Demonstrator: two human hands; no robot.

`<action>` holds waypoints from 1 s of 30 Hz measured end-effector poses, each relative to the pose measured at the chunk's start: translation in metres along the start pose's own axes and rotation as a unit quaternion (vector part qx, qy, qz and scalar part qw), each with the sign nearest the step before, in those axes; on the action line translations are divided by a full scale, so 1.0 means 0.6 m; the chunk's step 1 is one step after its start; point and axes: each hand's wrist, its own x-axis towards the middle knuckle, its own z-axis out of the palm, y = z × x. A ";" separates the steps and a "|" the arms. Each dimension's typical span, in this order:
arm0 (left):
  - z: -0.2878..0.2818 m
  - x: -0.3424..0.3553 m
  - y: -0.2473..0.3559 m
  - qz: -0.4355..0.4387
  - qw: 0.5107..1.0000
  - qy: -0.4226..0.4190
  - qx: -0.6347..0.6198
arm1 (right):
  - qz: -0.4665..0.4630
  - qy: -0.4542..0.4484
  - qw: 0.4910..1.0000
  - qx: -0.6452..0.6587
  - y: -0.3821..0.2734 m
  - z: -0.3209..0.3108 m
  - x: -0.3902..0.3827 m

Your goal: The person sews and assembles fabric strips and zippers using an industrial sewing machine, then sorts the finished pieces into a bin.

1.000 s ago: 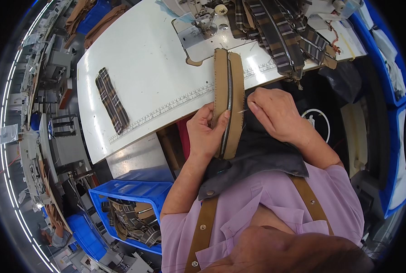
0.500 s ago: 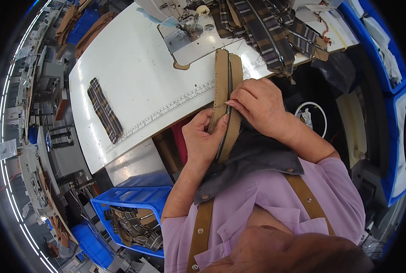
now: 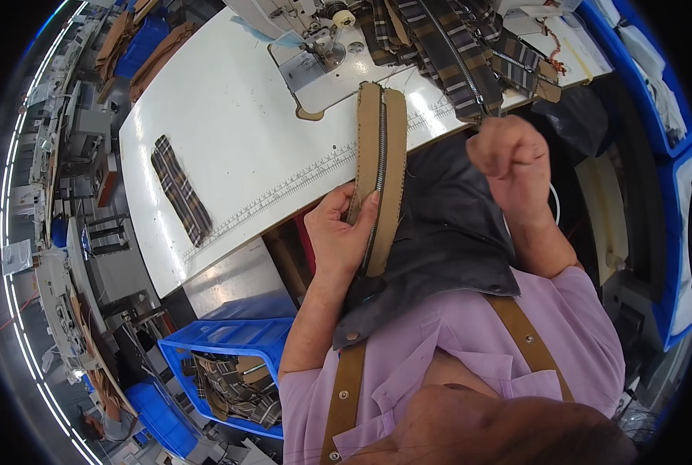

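Observation:
A tan fabric strip with a metal zipper (image 3: 395, 147) along its middle runs from the white sewing table's top down over my dark apron. My left hand (image 3: 341, 232) grips its left edge, thumb on top beside the zipper teeth. Lifted off the strip to the right, my right hand (image 3: 511, 159) is closed with curled fingers; whether something small is pinched in them I cannot make out. Just beyond it hang plaid zippered strips (image 3: 458, 66), heaped at the table's right edge.
The sewing machine's needle area (image 3: 327, 54) stands at the far side of the white table (image 3: 230, 116). One plaid piece (image 3: 181, 190) lies on the table's left. A blue crate (image 3: 230, 329) with plaid pieces is at lower left; blue bins (image 3: 675, 178) line the right.
My right hand has left the zipper and moved right, toward the hanging plaid strips. The tan strip's far end has shifted slightly left, still held by my left hand.

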 end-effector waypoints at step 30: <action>-0.024 -0.006 0.011 0.092 0.982 -0.025 0.166 | -0.064 -0.050 0.787 -0.611 0.002 -0.043 -0.008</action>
